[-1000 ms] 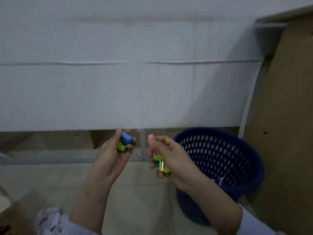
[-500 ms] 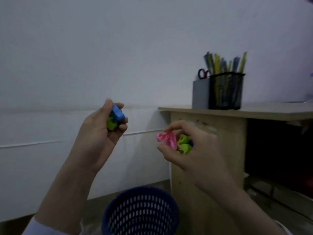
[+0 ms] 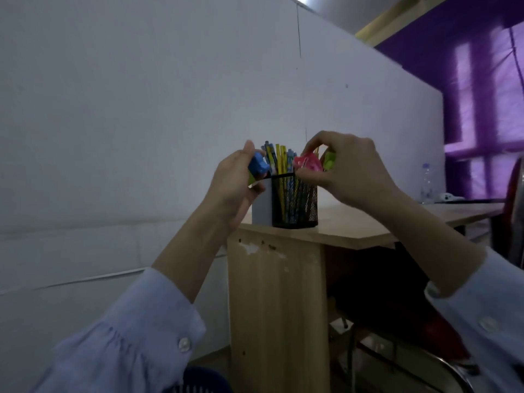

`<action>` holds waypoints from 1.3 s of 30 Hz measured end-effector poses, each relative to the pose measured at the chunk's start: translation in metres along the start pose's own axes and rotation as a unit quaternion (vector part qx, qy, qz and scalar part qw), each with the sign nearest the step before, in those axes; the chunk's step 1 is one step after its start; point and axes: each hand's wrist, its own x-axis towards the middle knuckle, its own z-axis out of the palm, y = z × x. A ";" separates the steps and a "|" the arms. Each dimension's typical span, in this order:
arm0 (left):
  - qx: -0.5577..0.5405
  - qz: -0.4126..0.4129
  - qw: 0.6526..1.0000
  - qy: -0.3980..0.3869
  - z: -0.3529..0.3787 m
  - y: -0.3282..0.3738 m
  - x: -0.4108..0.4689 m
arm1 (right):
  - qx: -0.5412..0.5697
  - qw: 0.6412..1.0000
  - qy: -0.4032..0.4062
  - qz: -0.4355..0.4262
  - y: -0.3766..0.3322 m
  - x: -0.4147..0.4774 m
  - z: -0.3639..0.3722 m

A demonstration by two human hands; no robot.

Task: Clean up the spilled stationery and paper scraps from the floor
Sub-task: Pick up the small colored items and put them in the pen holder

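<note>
My left hand (image 3: 234, 182) is closed around small stationery pieces, a blue one (image 3: 258, 164) on top and a green one under it. My right hand (image 3: 348, 171) pinches a pink piece (image 3: 307, 163) and holds a green piece (image 3: 329, 160) behind it. Both hands hover at the rim of a black mesh pen holder (image 3: 295, 202) full of pencils, which stands on the corner of a wooden desk (image 3: 354, 225). A grey box-shaped holder (image 3: 262, 208) stands against the mesh holder's left side.
A white partition wall (image 3: 113, 123) runs behind the desk. The rim of a blue waste basket (image 3: 204, 381) shows at the bottom edge. A plastic bottle (image 3: 426, 182) stands far right on the desk. Purple curtains (image 3: 487, 95) hang at the right.
My view rose from the floor and basket to the desk top. Both hands lifted with their pieces and came together at the pen holder.
</note>
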 end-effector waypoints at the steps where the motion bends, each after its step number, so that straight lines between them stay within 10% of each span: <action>1: -0.036 -0.013 0.999 -0.007 0.005 -0.001 0.008 | 0.002 1.000 0.003 0.015 0.009 0.014 0.003; 8: 0.077 0.069 0.994 -0.028 0.039 -0.010 0.065 | 0.272 0.949 0.105 0.120 0.040 0.082 0.048; 24: 0.414 0.202 0.887 -0.026 0.046 -0.070 0.105 | 0.285 0.936 0.171 0.114 0.056 0.096 0.100; 39: 0.384 0.197 0.901 -0.042 0.038 -0.075 0.097 | 0.205 0.960 0.165 0.095 0.061 0.090 0.103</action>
